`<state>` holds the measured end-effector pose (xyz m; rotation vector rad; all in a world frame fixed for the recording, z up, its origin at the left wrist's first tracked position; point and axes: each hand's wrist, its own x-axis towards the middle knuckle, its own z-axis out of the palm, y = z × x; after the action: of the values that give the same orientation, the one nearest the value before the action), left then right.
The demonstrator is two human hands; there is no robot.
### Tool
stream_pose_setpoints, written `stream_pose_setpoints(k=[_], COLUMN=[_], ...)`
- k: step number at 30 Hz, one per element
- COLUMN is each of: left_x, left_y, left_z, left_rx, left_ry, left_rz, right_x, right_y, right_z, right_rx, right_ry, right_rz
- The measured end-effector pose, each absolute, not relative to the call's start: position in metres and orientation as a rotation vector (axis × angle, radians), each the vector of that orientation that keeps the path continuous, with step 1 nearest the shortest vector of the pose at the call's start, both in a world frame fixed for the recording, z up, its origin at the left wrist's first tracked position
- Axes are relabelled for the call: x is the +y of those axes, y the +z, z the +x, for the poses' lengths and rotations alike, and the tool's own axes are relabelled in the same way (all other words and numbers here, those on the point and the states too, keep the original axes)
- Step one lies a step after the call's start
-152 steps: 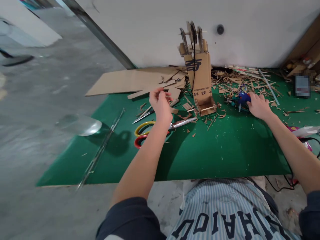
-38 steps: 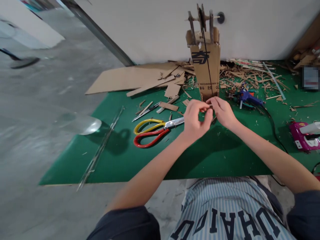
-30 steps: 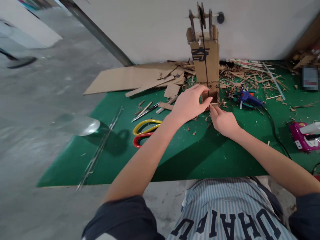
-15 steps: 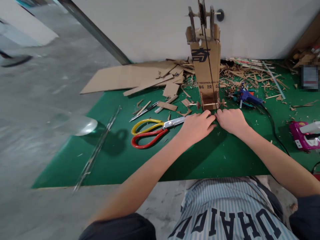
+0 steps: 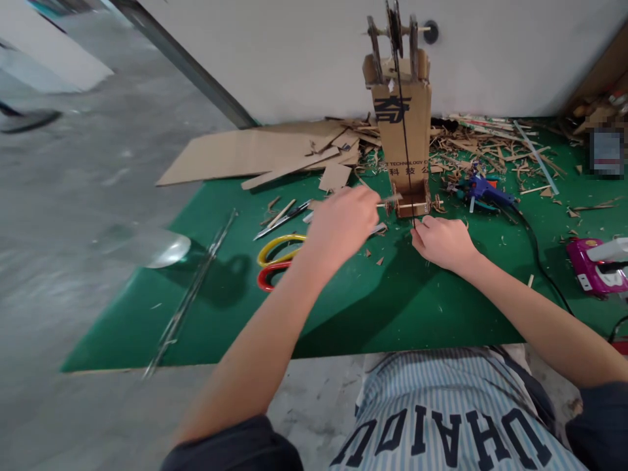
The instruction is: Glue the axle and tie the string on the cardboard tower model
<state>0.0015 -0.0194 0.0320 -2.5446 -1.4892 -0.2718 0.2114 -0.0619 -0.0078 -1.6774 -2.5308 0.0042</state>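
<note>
- Nearest, beyond the near edge of the green surface: blue-and-white striped clothing with large dark letters.
- Across the near left corner, jutting slightly over the near edge: a bundle of thin clear rods.
- Far over to the right, well in from the near edge: a magenta-and-white device.
- Left of the middle: scissors, one handle yellow and the other red, partly covered by the left forearm.
- Near the middle, just in front of the cardboard tower: right grip, pinched closed on the lower part of a black string, pulled straight.
- Beside the tower's base, on the left: left grip, fingers curled close to the end of a thin wooden stick; blurred, so impossible to tell between holding and merely hovering.
- Between the grips and the far edge: the cardboard tower, upright, with dark print, an open box-like base and discs on top, the string running down in front.
- Right of the base: a blue glue gun, lying down.
- Along the far edge: a flat cardboard sheet toward the left, heaped scraps toward the right.
- Behind everything: a white panel with a round dark fitting.
</note>
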Motion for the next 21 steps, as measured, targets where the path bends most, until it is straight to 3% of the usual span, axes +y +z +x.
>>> stream_pose_setpoints(k=[7,15,21], left_x=[0.023,-0.012,-0.009], left_y=[0.052,0.019,-0.005], left_z=[-0.021,-0.034,-0.048], left_rx=[-1.999,-1.658,-1.578], left_ry=[-0.075,0.19,0.095], left_rz=[-2.218,-2.742,-2.582], right_x=[-0.059,-0.048,-0.047], right_y=[-0.015,-0.019,-0.014], right_z=[0.212,0.217,0.218], right_rx=[-2.57,-2.612,-2.626], right_ry=[0.048,0.107,0.101], right_rz=[-1.633,-1.729,-1.75])
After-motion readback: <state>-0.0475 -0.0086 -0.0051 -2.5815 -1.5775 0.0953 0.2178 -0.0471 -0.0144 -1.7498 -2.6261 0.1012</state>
